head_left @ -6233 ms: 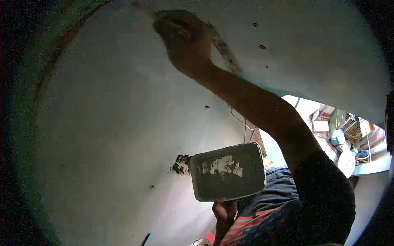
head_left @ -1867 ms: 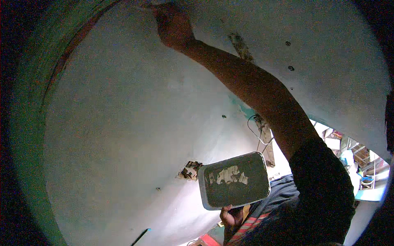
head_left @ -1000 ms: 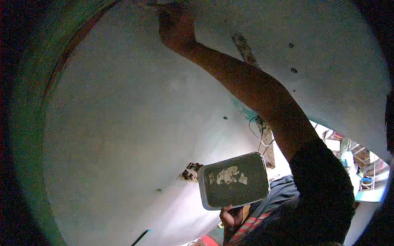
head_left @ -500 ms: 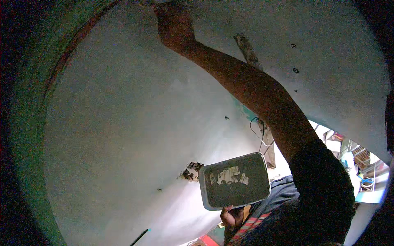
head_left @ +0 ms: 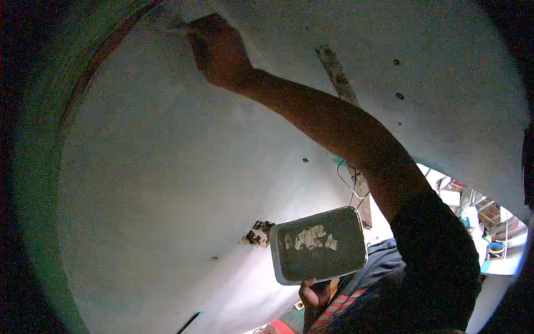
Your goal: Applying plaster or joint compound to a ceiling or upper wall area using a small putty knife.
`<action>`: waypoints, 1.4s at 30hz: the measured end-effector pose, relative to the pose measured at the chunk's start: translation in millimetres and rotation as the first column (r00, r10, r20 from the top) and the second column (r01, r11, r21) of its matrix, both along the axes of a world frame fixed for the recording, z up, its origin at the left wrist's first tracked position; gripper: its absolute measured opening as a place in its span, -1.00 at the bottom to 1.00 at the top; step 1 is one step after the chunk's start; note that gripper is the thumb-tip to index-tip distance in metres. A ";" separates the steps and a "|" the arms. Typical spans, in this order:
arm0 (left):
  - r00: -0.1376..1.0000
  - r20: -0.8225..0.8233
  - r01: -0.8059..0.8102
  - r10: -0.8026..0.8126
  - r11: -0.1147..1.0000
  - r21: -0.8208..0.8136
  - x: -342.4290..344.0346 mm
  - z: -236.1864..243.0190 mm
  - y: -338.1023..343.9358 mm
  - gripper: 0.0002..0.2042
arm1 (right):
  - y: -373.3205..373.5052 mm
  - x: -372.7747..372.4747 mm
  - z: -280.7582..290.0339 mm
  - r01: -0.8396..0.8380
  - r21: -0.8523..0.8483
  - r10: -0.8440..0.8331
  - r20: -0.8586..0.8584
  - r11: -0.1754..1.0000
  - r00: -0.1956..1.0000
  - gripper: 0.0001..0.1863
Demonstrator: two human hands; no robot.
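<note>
My right hand [head_left: 219, 53] is raised against the pale wall surface [head_left: 167, 167] near the upper left, its fingers closed on something thin and pale, too dim to make out, that reaches toward the surface. My left hand [head_left: 312, 295] grips the lower edge of a rectangular grey tray [head_left: 317, 261] with patches of white, paste-like material in it. The tray is held in front of my dark, red-striped clothing. Just left of it is a rough broken patch [head_left: 256, 234] in the surface.
A rough strip [head_left: 332, 67] and small dark holes [head_left: 396, 96] mark the upper right surface. Looped wires [head_left: 350, 183] hang above the tray. A bright opening at the right shows cluttered items [head_left: 489, 234]. A dark thin object [head_left: 189, 323] is at the bottom left.
Compared with half a second ago, my right hand has moved left and slightly down along the surface. My left hand and the tray stay in about the same place.
</note>
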State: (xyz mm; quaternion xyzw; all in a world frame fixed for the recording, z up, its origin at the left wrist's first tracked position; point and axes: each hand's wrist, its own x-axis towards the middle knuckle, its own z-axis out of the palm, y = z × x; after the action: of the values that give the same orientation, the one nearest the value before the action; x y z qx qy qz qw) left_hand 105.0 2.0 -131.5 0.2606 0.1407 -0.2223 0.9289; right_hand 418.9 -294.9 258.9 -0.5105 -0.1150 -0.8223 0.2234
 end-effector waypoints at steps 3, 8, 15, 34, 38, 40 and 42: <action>1.000 -0.022 -0.001 0.000 1.000 -0.020 -0.3 -1.5 0.9 -0.33 | -19.9 -6.0 -1.5 -0.027 0.036 0.026 0.041 0.999 0.999 -0.83; 0.998 -0.056 -0.004 0.005 1.000 0.017 0.4 -3.7 7.3 -0.33 | -19.8 -11.7 0.7 0.048 0.090 -0.043 -0.055 0.995 0.998 -0.84; 1.000 0.025 0.013 -0.013 1.000 -0.017 2.7 -0.4 -2.2 -0.36 | 19.9 -25.8 -2.8 -0.084 -0.020 0.082 -0.091 0.996 0.992 -0.83; 1.000 0.027 0.001 0.001 0.999 -0.049 4.4 -9.0 17.8 -0.37 | -52.4 -52.4 -52.8 -0.283 0.149 0.302 -0.131 0.948 0.944 -0.77; 0.999 -0.033 0.011 -0.013 0.998 -0.063 7.2 -9.7 22.7 -0.39 | -55.0 -36.3 -30.5 0.502 0.141 -0.515 0.073 0.853 0.854 -0.77; 1.000 -0.002 0.002 -0.002 0.996 -0.088 6.9 -6.8 20.1 -0.39 | -34.8 -56.7 -21.9 -0.378 0.229 0.397 -0.040 0.897 0.917 -0.79; 0.999 0.032 -0.001 0.005 0.994 -0.107 6.5 -6.3 20.7 -0.39 | -26.2 -58.9 -7.9 -0.487 0.163 0.483 0.068 0.858 0.873 -0.83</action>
State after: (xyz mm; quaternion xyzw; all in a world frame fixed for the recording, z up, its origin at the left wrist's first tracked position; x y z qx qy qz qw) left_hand 111.4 22.7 -137.8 0.2136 0.1138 -0.2238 0.9441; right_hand 360.0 -321.1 251.1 -0.4334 -0.1698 -0.7527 0.4655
